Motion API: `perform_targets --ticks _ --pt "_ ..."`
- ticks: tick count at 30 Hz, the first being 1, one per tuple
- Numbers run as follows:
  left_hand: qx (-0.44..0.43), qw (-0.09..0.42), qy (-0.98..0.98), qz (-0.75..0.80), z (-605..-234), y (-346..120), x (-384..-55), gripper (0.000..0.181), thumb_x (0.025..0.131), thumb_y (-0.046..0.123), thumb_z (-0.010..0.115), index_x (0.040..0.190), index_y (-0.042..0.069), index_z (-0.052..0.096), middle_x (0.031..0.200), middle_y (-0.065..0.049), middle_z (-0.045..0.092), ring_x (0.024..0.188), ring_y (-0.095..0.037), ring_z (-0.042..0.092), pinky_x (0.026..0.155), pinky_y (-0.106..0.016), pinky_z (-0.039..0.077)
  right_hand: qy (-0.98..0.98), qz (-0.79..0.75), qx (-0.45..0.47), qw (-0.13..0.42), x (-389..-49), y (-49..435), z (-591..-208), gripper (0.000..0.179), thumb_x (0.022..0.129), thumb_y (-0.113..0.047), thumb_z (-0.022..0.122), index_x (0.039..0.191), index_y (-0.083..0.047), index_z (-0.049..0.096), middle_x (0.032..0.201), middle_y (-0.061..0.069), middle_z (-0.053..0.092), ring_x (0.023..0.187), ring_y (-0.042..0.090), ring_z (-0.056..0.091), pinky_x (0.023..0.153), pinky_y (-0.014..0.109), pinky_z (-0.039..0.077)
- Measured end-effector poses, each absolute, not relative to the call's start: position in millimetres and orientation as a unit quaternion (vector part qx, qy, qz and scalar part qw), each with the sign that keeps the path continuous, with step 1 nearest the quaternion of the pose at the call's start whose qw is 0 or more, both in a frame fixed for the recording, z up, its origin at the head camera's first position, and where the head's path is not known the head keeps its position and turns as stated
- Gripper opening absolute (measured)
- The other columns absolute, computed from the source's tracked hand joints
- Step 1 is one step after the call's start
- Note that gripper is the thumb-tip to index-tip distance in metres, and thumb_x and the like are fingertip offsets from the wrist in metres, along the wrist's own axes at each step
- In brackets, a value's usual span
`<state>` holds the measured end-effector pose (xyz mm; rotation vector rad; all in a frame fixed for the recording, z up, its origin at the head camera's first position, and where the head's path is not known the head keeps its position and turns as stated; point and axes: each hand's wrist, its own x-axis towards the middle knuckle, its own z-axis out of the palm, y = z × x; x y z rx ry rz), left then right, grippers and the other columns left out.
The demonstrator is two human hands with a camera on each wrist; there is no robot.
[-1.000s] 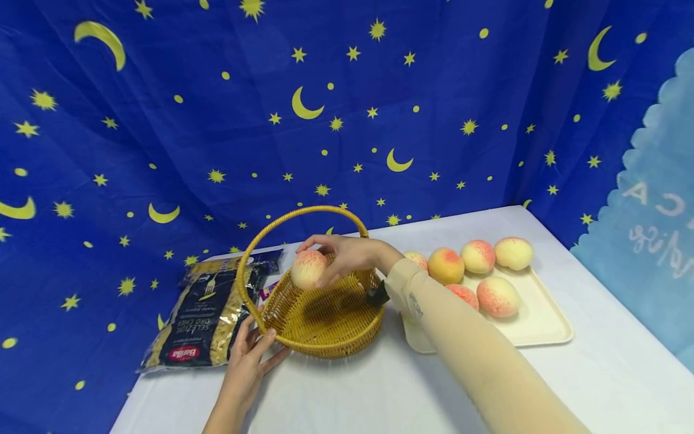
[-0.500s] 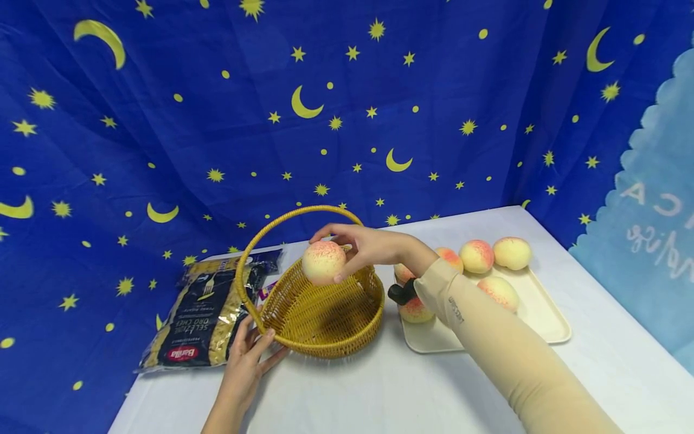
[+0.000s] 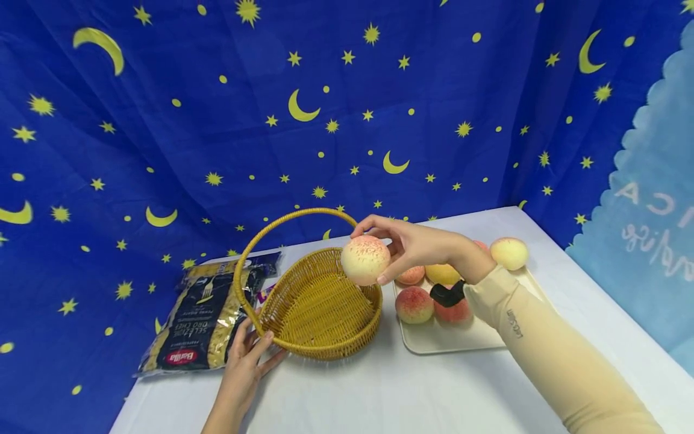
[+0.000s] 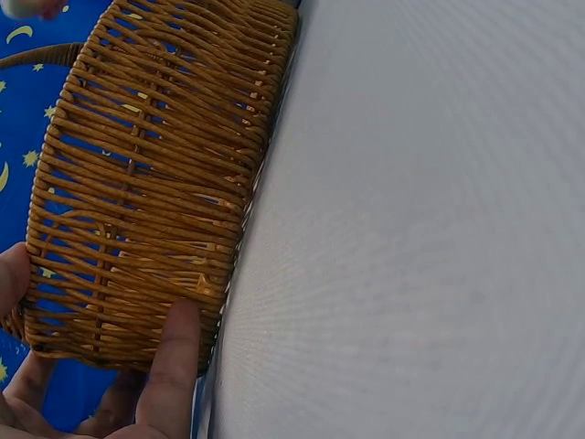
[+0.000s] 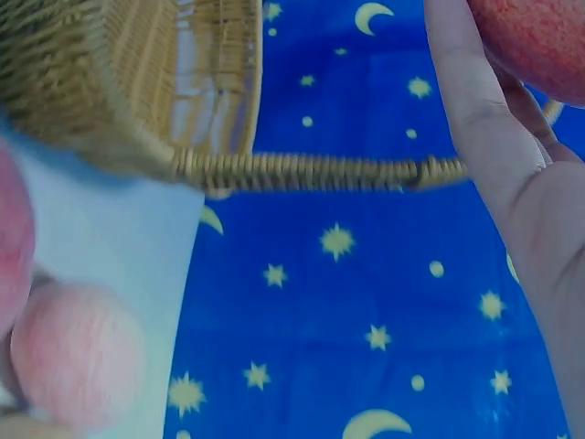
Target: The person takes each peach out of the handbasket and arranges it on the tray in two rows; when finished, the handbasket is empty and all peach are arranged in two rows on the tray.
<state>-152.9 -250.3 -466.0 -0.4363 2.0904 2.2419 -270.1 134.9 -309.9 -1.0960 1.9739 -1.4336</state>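
A pink-and-cream peach is pinched between the thumb and fingers of my right hand, raised at the right rim of the wicker basket. In the right wrist view only part of that held peach shows, at the top corner. My left hand grips the basket's near left side by the foot of its tall handle. One finger presses on the woven wall in the left wrist view, with the thumb at the rim. The basket's visible inside holds nothing.
On the right, a cream tray carries several peaches, among them a dark red one; my right forearm covers part of it. Left of the basket lies a bag of pasta. A starry blue curtain hangs behind the white table.
My right hand has moved right with the peach, from over the basket's middle to its right rim. The left hand keeps its grip on the basket.
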Motion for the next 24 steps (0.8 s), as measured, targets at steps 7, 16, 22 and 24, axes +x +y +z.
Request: perform_targets --ticks 7,16,22,24 --pt "-0.144 0.024 0.675 0.723 -466 -251 -154 0.067 0.112 0.019 0.059 0.168 0.032 0.026 0.173 -0.014 0.027 0.145 -0.029 0.048 0.109 -0.051 0.063 0.739 -0.536 -0.362 0.187 -261 175 -313 0.081 0.083 -0.004 0.091 0.148 -0.018 0.045 0.147 0.015 0.057 0.114 0.034 0.072 0.1 0.04 0.067" --pt "-0.145 0.024 0.673 0.724 -467 -250 -155 0.067 0.111 0.019 0.06 0.168 0.031 0.026 0.173 -0.015 0.026 0.15 -0.032 0.043 0.108 -0.052 0.063 0.774 -0.527 -0.328 0.123 -251 228 -324 0.075 0.086 -0.007 0.089 0.147 -0.012 0.044 0.142 0.013 0.062 0.122 0.025 0.068 0.106 0.025 0.061" --pt "-0.15 0.03 0.673 0.723 -466 -250 -155 0.066 0.112 0.018 0.058 0.168 0.031 0.025 0.175 -0.015 0.025 0.153 -0.035 0.04 0.108 -0.051 0.063 0.779 -0.53 -0.32 0.098 -242 258 -330 0.077 0.091 -0.002 0.083 0.155 -0.014 0.043 0.142 0.009 0.061 0.119 0.022 0.069 0.103 0.025 0.063" --pt "-0.151 0.031 0.674 0.722 -466 -249 -155 0.066 0.112 0.018 0.057 0.168 0.032 0.025 0.175 -0.015 0.025 0.153 -0.035 0.04 0.108 -0.051 0.063 0.785 -0.528 -0.313 0.087 -239 268 -332 0.078 0.091 0.0 0.082 0.158 -0.015 0.045 0.141 0.005 0.062 0.116 0.021 0.071 0.099 0.026 0.065"
